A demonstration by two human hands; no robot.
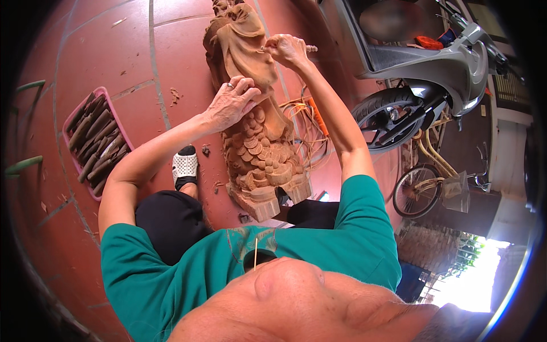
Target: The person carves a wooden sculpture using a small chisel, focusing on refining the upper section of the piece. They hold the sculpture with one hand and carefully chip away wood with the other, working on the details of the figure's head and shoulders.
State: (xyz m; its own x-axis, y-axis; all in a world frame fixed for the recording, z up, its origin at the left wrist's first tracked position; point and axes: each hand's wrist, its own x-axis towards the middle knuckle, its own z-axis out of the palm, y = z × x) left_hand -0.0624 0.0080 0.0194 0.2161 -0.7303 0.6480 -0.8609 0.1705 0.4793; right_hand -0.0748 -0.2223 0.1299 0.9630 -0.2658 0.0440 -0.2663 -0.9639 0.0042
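Observation:
A tall carved wooden statue (250,51) stretches away from me between my legs. Its draped robe is at the far part, and a heap of carved round discs covers the near part toward the base. My left hand (233,105), with a ring on one finger, lies on the middle of the statue with its fingers bent down against the wood. Farther along, at the right edge of the robe, my right hand (286,51) is closed round a slim carving tool (311,49). Its pale handle end sticks out to the right; the working end is mostly hidden by my fingers.
A pink tray (126,134) full of dark-handled tools sits on the red tiled floor (131,57) at left. Cables (302,117) with an orange piece lie right of the statue. A grey scooter (439,74) and a bicycle (419,191) stand at right. Wood chips (175,96) are scattered about.

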